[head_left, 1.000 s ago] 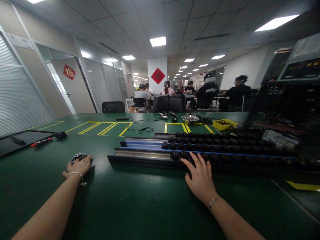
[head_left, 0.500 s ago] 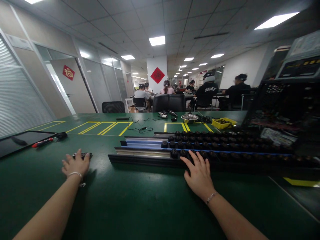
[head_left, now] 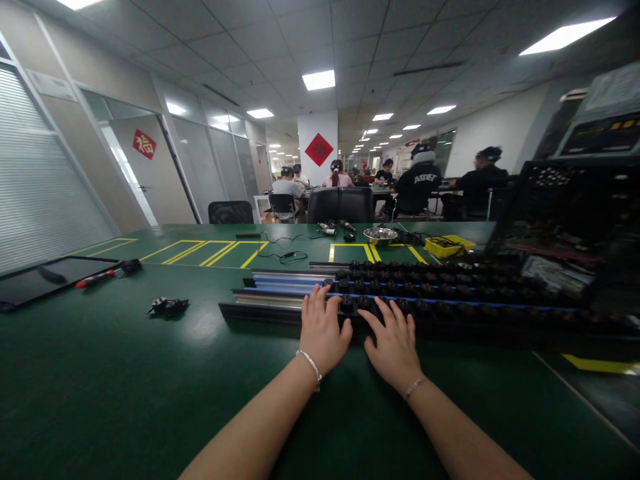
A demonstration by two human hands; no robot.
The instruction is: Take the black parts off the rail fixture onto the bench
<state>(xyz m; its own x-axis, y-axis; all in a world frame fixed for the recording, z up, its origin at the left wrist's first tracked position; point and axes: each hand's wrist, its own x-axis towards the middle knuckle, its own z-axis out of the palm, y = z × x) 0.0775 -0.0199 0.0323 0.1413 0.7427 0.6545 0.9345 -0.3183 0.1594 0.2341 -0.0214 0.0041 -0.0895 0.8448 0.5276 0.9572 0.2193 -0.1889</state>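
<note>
Left hand [head_left: 324,337] and right hand [head_left: 394,350], fingers spread, lay over a long black metal-looking rail [head_left: 450,327] lined with small black parts [head_left: 440,310], atop a green table [head_left: 100,380]. It seemed stiff, heavy, best held by both ends.

Several long, straight rails [head_left: 267,299] lie flat and side by side before us on a green tabletop [head_left: 150,387], running left to right. At their left ends we see bare channels, silver in front, blue behind. Farther right, small black parts [head_left: 440,309] sit in close rows, too dark for us to make out details.
</note>
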